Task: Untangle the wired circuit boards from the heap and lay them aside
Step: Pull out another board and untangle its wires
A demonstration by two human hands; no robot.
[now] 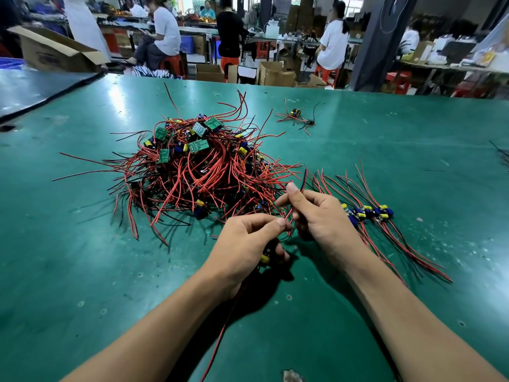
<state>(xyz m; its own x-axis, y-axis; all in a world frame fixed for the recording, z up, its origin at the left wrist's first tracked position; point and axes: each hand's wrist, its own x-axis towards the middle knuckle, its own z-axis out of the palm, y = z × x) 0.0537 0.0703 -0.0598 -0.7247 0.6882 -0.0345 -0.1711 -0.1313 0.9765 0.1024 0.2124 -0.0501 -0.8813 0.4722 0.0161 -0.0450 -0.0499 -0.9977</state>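
Note:
A heap point(192, 166) of small green circuit boards with red and black wires lies on the green table point(82, 271). Just in front of its near right edge, my left hand point(245, 244) is closed around one wired circuit board point(265, 258); its yellow capacitor shows under my fingers, and a red and black wire trails from it toward me. My right hand point(319, 213) pinches the board's red and black wires between thumb and fingers, the wire ends sticking up past my thumb. To the right lies a row of sorted boards point(366, 212), their wires laid parallel.
A small separate tangle of wired boards point(296, 117) lies farther back on the table. Black wires point(500, 153) show at the right edge. Beyond the table are cardboard boxes point(272, 74), red stools and seated people at other benches.

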